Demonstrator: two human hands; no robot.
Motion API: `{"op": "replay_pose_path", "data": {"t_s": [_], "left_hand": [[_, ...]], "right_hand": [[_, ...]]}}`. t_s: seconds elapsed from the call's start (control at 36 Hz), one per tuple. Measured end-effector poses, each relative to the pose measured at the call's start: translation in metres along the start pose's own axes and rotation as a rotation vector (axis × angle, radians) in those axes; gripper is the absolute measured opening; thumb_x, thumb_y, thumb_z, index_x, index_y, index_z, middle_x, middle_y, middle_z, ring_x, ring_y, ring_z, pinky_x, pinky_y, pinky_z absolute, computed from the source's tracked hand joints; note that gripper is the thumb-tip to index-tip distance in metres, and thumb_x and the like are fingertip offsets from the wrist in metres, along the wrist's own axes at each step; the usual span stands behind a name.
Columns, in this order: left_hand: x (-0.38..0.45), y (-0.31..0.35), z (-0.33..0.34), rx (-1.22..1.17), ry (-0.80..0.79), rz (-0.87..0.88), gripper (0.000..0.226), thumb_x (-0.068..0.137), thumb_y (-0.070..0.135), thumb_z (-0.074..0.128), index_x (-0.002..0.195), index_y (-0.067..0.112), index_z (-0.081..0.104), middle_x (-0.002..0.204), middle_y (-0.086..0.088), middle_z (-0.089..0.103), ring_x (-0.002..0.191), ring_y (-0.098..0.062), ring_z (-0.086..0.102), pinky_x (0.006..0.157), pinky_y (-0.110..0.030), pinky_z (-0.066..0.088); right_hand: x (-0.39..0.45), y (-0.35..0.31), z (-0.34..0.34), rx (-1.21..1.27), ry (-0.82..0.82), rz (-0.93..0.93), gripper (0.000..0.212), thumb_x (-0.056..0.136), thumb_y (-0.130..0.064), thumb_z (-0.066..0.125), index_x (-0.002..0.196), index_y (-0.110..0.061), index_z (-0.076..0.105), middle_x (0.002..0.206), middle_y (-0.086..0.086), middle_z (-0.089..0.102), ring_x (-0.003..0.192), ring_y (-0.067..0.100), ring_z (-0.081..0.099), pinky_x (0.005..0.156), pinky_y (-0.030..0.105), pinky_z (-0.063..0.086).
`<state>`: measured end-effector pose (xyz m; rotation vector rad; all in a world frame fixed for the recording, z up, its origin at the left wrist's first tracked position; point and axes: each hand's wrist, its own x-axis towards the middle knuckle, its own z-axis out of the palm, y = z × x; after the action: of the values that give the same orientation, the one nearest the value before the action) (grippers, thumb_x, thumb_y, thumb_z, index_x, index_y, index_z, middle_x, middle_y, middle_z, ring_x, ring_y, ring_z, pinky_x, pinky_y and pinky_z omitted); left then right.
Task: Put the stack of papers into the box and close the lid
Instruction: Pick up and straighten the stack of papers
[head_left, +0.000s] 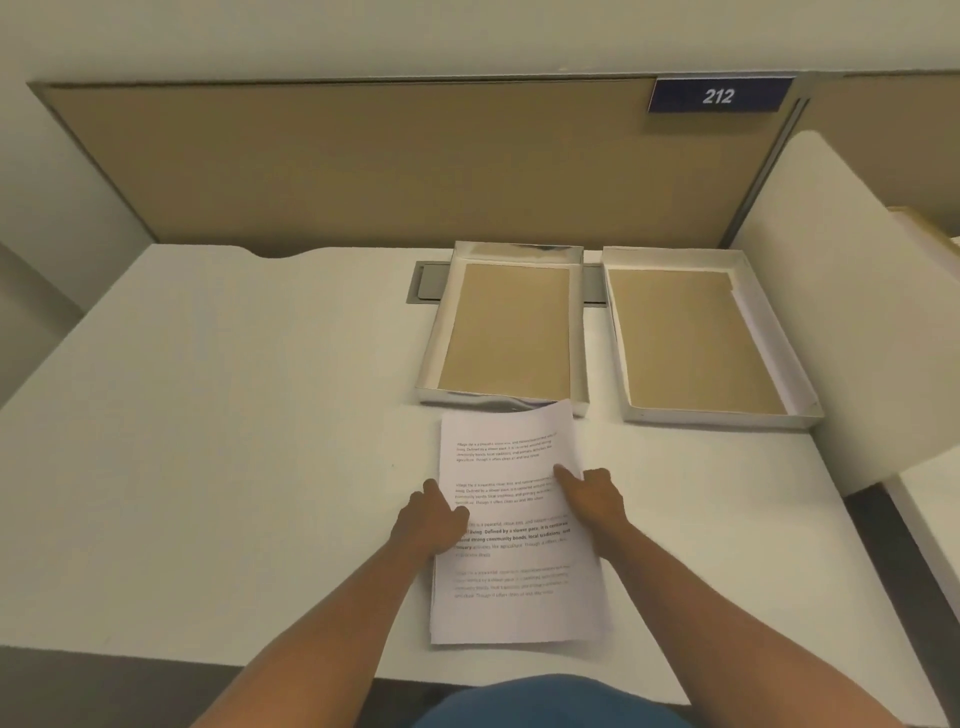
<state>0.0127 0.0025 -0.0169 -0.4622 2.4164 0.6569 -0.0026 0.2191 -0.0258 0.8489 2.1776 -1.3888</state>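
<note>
Papers (511, 525) lie on surface (234, 415), long axis pointing at silver tray (577, 332) just beyond, left hand (434, 519) and right hand (595, 496) pinching their side edges, equally near.

Printed text on papers (511, 519) too blurred to read, forearms cut off (bottom edge)

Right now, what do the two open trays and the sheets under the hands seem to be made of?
Left tray: likely cardboard with shiny silver foil, since its walls mirror light; brown matte floor. Right tray: seemingly white matte cardboard, with a plain brown floor. Sheets: thin white printed paper, the far corner curling up.
</note>
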Motion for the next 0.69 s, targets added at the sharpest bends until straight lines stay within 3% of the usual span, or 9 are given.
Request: {"op": "replay_pose_path", "data": {"t_s": [0.19, 0.31, 0.39, 0.44, 0.5, 0.58, 0.64, 0.69], "left_hand": [[0.015, -0.011, -0.017, -0.147, -0.126, 0.052, 0.050, 0.093, 0.036, 0.050, 0.133, 0.010, 0.037, 0.123, -0.009, 0.062, 0.110, -0.031, 0.064, 0.095, -0.044, 0.053], [0.024, -0.019, -0.020, -0.233, -0.166, 0.086, 0.052, 0.093, 0.036, 0.051, 0.137, 0.012, 0.037, 0.124, -0.012, 0.062, 0.109, -0.032, 0.065, 0.095, -0.046, 0.054], [0.029, -0.024, -0.022, -0.304, -0.188, 0.081, 0.050, 0.093, 0.037, 0.051, 0.134, 0.012, 0.040, 0.121, -0.012, 0.063, 0.106, -0.033, 0.067, 0.092, -0.045, 0.056], [0.031, -0.025, -0.020, -0.302, -0.134, 0.097, 0.049, 0.094, 0.039, 0.051, 0.133, 0.011, 0.043, 0.126, -0.011, 0.061, 0.112, -0.031, 0.064, 0.097, -0.043, 0.053], [0.032, -0.025, -0.015, -0.305, 0.050, 0.141, 0.050, 0.095, 0.044, 0.052, 0.133, 0.013, 0.047, 0.134, -0.008, 0.054, 0.118, -0.027, 0.059, 0.100, -0.037, 0.048], [0.027, -0.023, -0.013, -0.607, 0.277, 0.177, 0.062, 0.090, 0.053, 0.058, 0.139, 0.019, 0.043, 0.144, -0.006, 0.043, 0.125, -0.023, 0.052, 0.102, -0.038, 0.044], [0.025, -0.020, -0.017, -0.895, 0.199, 0.139, 0.081, 0.084, 0.062, 0.061, 0.149, 0.025, 0.030, 0.153, -0.003, 0.034, 0.135, -0.021, 0.044, 0.107, -0.038, 0.040], [0.022, -0.013, -0.022, -1.133, -0.008, 0.117, 0.100, 0.074, 0.069, 0.064, 0.154, 0.035, 0.014, 0.158, 0.003, 0.031, 0.139, -0.021, 0.043, 0.109, -0.042, 0.039]], "right_hand": [[0.001, -0.010, -0.003, -0.079, -0.004, 0.012, 0.044, 0.087, -0.044, 0.057, 0.111, -0.007, 0.064, 0.106, 0.009, 0.071, 0.096, 0.030, 0.068, 0.090, 0.045, 0.056], [-0.001, -0.006, 0.001, 0.030, -0.046, 0.007, 0.047, 0.092, -0.040, 0.053, 0.124, -0.005, 0.053, 0.118, 0.013, 0.064, 0.103, 0.032, 0.065, 0.090, 0.049, 0.055], [-0.005, -0.005, 0.008, -0.001, -0.023, -0.007, 0.044, 0.096, -0.039, 0.048, 0.126, -0.006, 0.047, 0.120, 0.009, 0.060, 0.102, 0.028, 0.062, 0.084, 0.042, 0.055], [-0.009, -0.003, 0.010, -0.074, 0.041, -0.055, 0.039, 0.098, -0.038, 0.047, 0.122, -0.008, 0.047, 0.112, 0.005, 0.057, 0.095, 0.024, 0.059, 0.073, 0.033, 0.048], [-0.012, -0.001, 0.011, -0.128, 0.105, -0.185, 0.032, 0.098, -0.039, 0.048, 0.113, -0.011, 0.050, 0.104, 0.000, 0.057, 0.093, 0.022, 0.059, 0.064, 0.028, 0.043], [-0.023, 0.003, 0.007, -0.053, 0.111, -0.382, 0.024, 0.097, -0.039, 0.051, 0.109, -0.018, 0.053, 0.098, -0.010, 0.062, 0.093, 0.017, 0.063, 0.062, 0.018, 0.043], [-0.031, 0.002, 0.001, 0.035, 0.067, -0.455, 0.022, 0.096, -0.039, 0.054, 0.112, -0.024, 0.056, 0.101, -0.012, 0.066, 0.093, 0.012, 0.067, 0.067, 0.020, 0.050], [-0.038, -0.002, -0.006, 0.172, -0.011, -0.502, 0.023, 0.096, -0.037, 0.058, 0.116, -0.027, 0.057, 0.104, -0.008, 0.071, 0.094, 0.012, 0.071, 0.073, 0.024, 0.057]]}}
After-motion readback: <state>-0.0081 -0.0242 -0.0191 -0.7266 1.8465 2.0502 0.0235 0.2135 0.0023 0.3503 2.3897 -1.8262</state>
